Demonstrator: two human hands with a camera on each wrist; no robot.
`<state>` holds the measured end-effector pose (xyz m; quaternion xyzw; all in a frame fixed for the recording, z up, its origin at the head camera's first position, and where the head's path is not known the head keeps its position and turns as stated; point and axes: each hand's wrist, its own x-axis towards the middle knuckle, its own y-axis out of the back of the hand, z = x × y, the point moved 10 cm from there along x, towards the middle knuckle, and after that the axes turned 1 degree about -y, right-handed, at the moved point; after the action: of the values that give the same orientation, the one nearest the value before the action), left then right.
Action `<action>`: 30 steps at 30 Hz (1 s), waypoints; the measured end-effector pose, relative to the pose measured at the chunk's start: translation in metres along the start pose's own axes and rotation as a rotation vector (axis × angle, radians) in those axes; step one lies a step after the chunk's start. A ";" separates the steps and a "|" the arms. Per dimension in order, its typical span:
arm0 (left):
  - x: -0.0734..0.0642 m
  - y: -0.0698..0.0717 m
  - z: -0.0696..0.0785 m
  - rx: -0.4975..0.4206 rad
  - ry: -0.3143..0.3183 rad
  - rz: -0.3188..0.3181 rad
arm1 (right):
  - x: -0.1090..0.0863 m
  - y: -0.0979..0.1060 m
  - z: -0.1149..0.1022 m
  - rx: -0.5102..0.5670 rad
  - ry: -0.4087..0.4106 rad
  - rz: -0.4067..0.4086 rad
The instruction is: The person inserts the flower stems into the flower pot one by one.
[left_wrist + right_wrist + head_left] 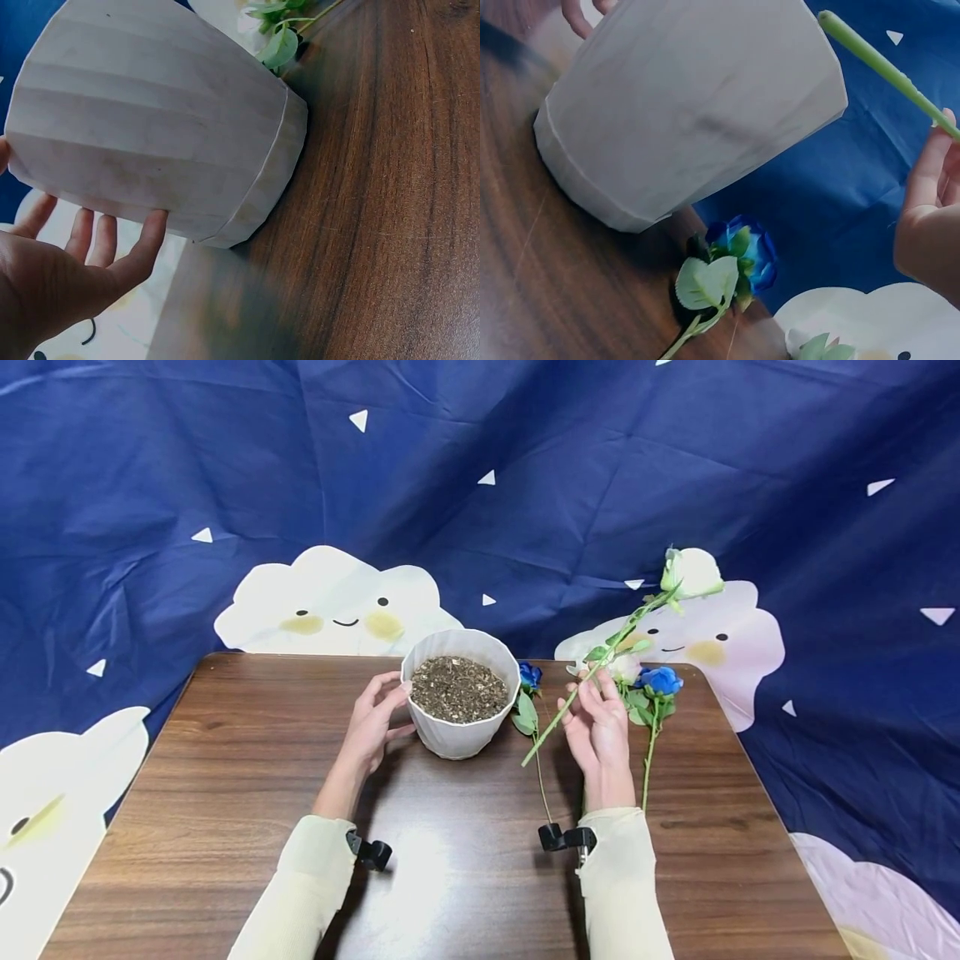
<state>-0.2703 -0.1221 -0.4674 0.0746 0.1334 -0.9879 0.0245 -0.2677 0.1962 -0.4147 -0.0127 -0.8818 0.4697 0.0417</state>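
In the head view, a white flowerpot (459, 737) filled with dark soil (457, 689) stands near the table's back edge. My left hand (371, 722) is at the pot's left side, thumb at the rim. The left wrist view shows its spread fingertips (155, 221) touching the pot's wall. My right hand (602, 735) pinches the green stem of a white rose (693, 572) between thumb and fingers. The rose slants, bloom up to the right and cut stem end (840, 28) down to the left, close beside the pot.
A blue rose (746, 251) lies just right of the pot. Farther right, beyond my right hand, lie another blue rose (660, 681) and a pale rose (624, 668). The brown wooden table (247, 760) ends at a dark blue curtain (420, 460) with cloud prints.
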 end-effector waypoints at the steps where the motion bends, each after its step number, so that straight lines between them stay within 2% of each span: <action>1: 0.001 0.000 0.000 0.000 0.001 0.000 | 0.001 -0.002 0.000 0.009 -0.003 -0.009; 11: 0.001 0.001 -0.001 0.004 0.002 0.000 | 0.012 -0.022 -0.003 0.047 -0.003 -0.059; 16: 0.000 0.001 -0.001 0.008 0.002 0.002 | 0.017 -0.026 -0.003 0.034 0.004 -0.037; 30: 0.000 0.000 0.000 0.005 0.003 0.009 | 0.027 -0.036 -0.003 0.101 0.027 0.034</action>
<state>-0.2699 -0.1226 -0.4676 0.0767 0.1305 -0.9881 0.0283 -0.2936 0.1806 -0.3818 -0.0319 -0.8559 0.5142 0.0459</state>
